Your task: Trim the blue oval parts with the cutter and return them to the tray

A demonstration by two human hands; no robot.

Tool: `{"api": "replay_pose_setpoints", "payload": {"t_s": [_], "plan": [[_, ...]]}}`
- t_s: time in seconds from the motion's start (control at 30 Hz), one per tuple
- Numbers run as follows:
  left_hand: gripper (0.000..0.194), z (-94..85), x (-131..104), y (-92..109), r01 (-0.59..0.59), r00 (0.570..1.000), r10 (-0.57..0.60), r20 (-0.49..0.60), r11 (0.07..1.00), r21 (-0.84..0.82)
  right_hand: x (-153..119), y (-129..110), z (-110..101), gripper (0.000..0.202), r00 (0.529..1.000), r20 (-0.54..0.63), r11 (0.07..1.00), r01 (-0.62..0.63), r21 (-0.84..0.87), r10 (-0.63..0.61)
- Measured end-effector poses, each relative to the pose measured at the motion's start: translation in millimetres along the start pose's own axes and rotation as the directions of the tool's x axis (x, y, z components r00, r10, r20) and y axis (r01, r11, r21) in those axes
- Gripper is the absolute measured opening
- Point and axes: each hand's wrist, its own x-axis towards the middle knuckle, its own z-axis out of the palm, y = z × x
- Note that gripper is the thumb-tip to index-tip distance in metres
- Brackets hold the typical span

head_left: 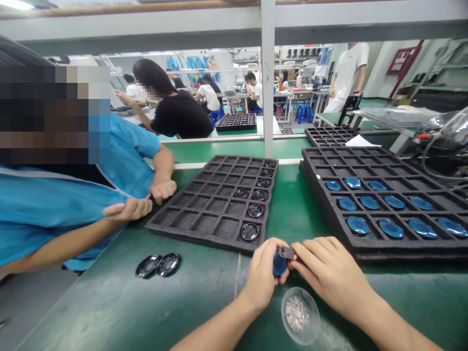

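Observation:
My left hand [263, 273] is closed around a round, blue-faced part [280, 264], held up above the green bench. My right hand [329, 273] pinches a small tool with a flat grey metal blade [287, 252], which meets the upper edge of the blue part. The tool's handle is mostly hidden by my fingers, so its kind is unclear. Just below both hands sits a clear plastic bowl [313, 319] with many tiny silvery pieces [297, 313] in it.
At right, a stacked black foam tray [365, 170] holds several blue-faced round parts [357, 225]. Left of centre, another foam tray [195, 222] holds several black round parts [249, 232]. Two glossy black round parts [158, 265] lie on the bench. A co-worker in blue [127, 146] sits at left.

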Motion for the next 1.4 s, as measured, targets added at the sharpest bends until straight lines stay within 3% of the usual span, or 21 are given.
{"api": "replay_pose_setpoints", "payload": {"t_s": [0.17,0.27,0.37,0.47,0.53,0.6,0.7,0.77,0.83,1.03,1.4], "plan": [[0.024,0.3,6,-5,0.084,0.990,-0.101,-0.098,0.982,-0.167,1,-5,-13,0.019,0.994,-0.101,0.986,-0.016,0.164,0.033],[0.022,-2.1,10,-5,0.082,0.991,-0.101,-0.090,0.977,-0.198,-2,-2,-26,0.019,0.993,-0.114,0.978,-0.017,0.207,0.041],[0.024,-6.2,13,-5,0.049,0.995,-0.066,-0.079,0.978,-0.201,-8,7,-39,0.018,0.993,0.115,0.964,-0.001,0.267,-0.031],[0.023,-9.3,15,-7,0.032,0.995,-0.048,-0.083,0.982,-0.184,-12,15,-49,0.016,0.910,0.401,0.938,-0.041,0.344,-0.107],[0.023,-9.3,15,-8,0.031,0.996,-0.045,-0.077,0.984,-0.174,-13,16,-50,0.017,0.871,0.479,0.929,-0.079,0.361,-0.111],[0.023,-7.7,14,-9,0.037,0.997,-0.047,-0.060,0.986,-0.162,-10,14,-47,0.016,0.895,0.440,0.928,-0.099,0.360,-0.076],[0.022,-4.0,10,-10,0.051,0.998,-0.056,-0.033,0.991,-0.126,-5,8,-34,0.020,0.975,0.222,0.949,-0.073,0.305,0.004],[0.022,-1.9,9,-11,0.061,0.998,-0.062,-0.011,0.992,-0.111,-3,6,-23,0.022,0.996,0.084,0.979,-0.045,0.199,0.028],[0.024,-0.6,8,-12,0.065,0.998,-0.065,0.008,0.992,-0.108,-3,5,-14,0.025,0.999,0.021,0.995,-0.033,0.097,0.031],[0.032,1.1,9,-12,0.026,0.999,-0.025,0.024,0.999,-0.043,-3,6,-4,0.029,0.999,-0.006,0.998,-0.052,0.044,0.052],[0.028,1.8,4,-11,0.015,1.000,-0.015,0.011,1.000,-0.021,-4,5,0,0.025,0.999,0.020,1.000,-0.025,-0.001,0.025]]}}
